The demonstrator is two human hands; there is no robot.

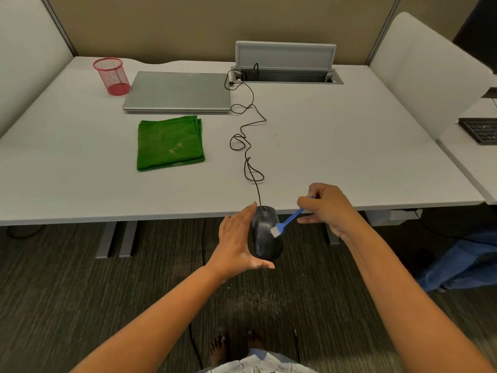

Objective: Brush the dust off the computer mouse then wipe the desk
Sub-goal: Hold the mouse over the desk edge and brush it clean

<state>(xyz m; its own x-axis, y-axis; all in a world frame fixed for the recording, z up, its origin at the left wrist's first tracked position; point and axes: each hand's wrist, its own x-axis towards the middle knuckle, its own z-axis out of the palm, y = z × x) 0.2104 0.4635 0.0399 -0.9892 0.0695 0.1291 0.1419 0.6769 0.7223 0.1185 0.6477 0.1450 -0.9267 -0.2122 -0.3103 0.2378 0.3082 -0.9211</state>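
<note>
Low in the centre of the frame, the left hand [238,242] holds the black computer mouse [266,234] off the front edge of the counter [349,146], over the dark carpet [67,286]; the fingers lie flat along the mouse's left side and the thumb hooks under its near end. Just to the right, the right hand [326,208] pinches the handle of a small blue brush [286,221] between thumb and fingertips, the other fingers loosely curled, and the brush's white bristles touch the upper right side of the mouse. The mouse's black cable [246,135] runs up the frame in loose loops across the counter toward an open cable hatch [285,64] at the back. Left of the cable a folded green cloth [170,142] lies flat on the counter, with faint pale marks on its top. Above it in the frame sits a closed grey laptop [178,90], and in the upper left a red mesh pen cup [112,76] stands upright. At the right edge part of a black keyboard [480,129] shows on a neighbouring surface.
</note>
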